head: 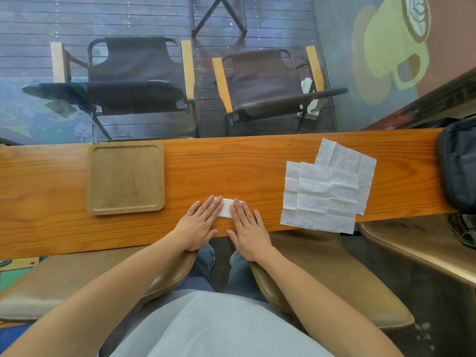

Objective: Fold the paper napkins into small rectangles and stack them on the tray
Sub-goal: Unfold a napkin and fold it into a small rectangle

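Note:
A small folded white napkin [226,207] lies on the wooden counter near its front edge. My left hand [197,225] lies flat with its fingertips on the napkin's left end. My right hand [248,229] lies flat with its fingertips on the right end. Both palms press down, fingers slightly apart. A square wooden tray [126,177] sits to the left with nothing on it. To the right, a loose pile of unfolded white napkins [328,188] lies spread on the counter, one corner hanging over the front edge.
The counter [231,163] is a long narrow plank. A dark bag [457,163] rests at its right end. Two folding chairs [144,78] stand beyond the glass. Padded stools [322,274] sit under the front edge.

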